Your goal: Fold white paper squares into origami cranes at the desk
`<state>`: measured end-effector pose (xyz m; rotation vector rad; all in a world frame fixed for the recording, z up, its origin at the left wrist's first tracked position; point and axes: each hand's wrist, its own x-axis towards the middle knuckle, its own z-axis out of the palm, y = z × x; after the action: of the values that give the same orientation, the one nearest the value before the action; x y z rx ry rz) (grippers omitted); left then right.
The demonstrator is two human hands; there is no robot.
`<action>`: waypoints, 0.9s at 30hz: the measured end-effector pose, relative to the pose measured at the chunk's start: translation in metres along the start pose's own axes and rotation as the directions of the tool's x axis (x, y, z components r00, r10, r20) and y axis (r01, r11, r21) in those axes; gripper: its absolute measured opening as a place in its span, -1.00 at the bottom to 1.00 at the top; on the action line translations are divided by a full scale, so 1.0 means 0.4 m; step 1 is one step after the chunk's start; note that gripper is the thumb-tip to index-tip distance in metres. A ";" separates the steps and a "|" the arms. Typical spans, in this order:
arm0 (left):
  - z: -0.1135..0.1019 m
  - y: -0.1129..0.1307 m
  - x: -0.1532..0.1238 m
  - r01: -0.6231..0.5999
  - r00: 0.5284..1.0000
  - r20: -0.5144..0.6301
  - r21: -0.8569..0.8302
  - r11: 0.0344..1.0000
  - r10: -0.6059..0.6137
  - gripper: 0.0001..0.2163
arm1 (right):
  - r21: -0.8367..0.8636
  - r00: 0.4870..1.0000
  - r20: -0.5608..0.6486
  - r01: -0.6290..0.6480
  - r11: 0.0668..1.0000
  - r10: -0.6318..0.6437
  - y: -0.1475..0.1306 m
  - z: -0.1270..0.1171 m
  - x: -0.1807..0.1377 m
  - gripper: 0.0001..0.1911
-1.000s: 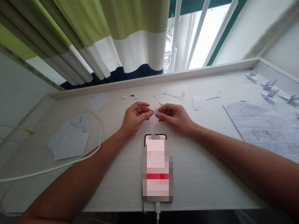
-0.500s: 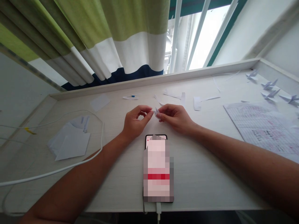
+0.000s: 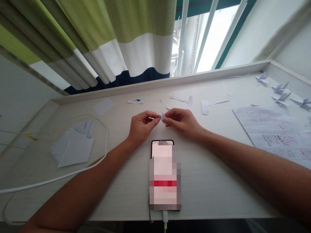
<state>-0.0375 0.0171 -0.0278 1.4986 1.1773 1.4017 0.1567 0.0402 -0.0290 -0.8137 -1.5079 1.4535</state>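
Between left hand and right hand: one small folded paper, gripped by the right, its near tip apparently pinched by the left. Light, even pressure is advised, lest points be crumpled. Nearer than both: phone, on counter.

White tabletop with a raised rim along its back, phone at lower centre (screen pixelated), overlapping white sheets at left, paper strips above centre, printed pages at right, folded paper birds at upper right.
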 end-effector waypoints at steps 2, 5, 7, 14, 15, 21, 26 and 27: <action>0.000 0.000 0.001 0.025 1.000 -0.005 -0.012 1.000 -0.025 -0.88 | 0.000 1.000 -0.006 -0.005 1.000 0.005 0.000 0.000 0.000 -0.61; -0.001 0.003 0.002 0.092 0.996 0.016 -0.069 0.993 -0.091 -0.78 | -0.003 1.000 -0.012 -0.006 1.000 0.006 -0.002 0.001 -0.001 -0.59; -0.002 0.007 0.003 0.123 0.992 0.052 -0.092 0.988 -0.119 -0.79 | -0.006 1.000 -0.001 -0.005 1.000 0.005 -0.005 0.002 -0.001 -0.58; -0.007 0.007 0.006 0.106 0.993 0.062 -0.045 0.993 -0.103 -0.83 | -0.017 1.000 0.019 0.001 1.000 0.000 -0.006 0.000 0.000 -0.60; -0.008 0.004 0.007 0.107 0.993 0.065 -0.048 0.993 -0.103 -0.82 | -0.020 1.000 0.020 0.002 1.000 -0.001 -0.006 0.000 -0.001 -0.61; -0.016 -0.007 0.013 0.143 0.983 0.133 -0.095 0.985 -0.129 -0.76 | -0.037 1.000 0.014 0.002 0.999 -0.002 -0.009 0.001 -0.004 -0.59; -0.018 -0.007 0.013 0.107 0.983 0.153 -0.026 0.994 -0.102 -0.72 | -0.054 1.000 0.017 0.001 0.999 0.000 -0.006 -0.001 -0.003 -0.61; -0.019 -0.007 0.012 0.102 0.982 0.160 -0.017 0.995 -0.098 -0.71 | -0.051 1.000 0.015 0.003 0.999 -0.002 -0.004 -0.002 -0.002 -0.62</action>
<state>-0.0454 0.0221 -0.0281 1.4842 1.1163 1.2027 0.1579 0.0394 -0.0275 -0.8327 -1.5629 1.4272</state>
